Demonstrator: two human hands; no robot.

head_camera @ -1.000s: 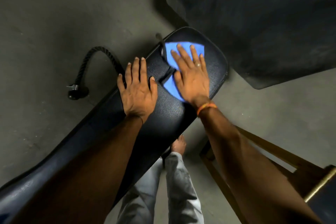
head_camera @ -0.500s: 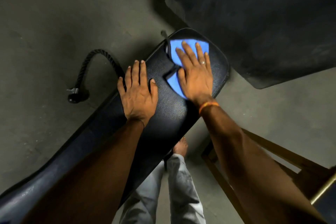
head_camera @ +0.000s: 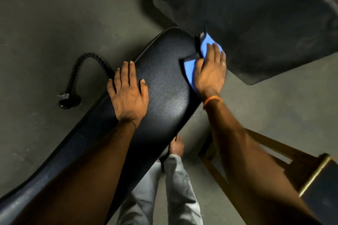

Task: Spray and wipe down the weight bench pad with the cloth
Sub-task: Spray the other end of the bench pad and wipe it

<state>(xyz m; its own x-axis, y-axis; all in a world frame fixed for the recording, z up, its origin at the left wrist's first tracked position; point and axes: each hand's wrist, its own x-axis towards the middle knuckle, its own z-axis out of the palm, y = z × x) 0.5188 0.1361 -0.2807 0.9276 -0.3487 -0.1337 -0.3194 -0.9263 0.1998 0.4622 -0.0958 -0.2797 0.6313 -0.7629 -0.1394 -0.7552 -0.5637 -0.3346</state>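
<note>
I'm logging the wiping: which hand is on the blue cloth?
The right hand, with the orange wristband, presses the blue cloth at the edge of the bench pad; the left hand rests flat on bare pad.

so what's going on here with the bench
A person is wiping down a black weight bench pad. The right hand presses a blue cloth against the pad's far right edge, while the left hand rests flat on the pad, probably as a brace. A rope handle lies on the floor to the left. No spray bottle is in view.
</note>
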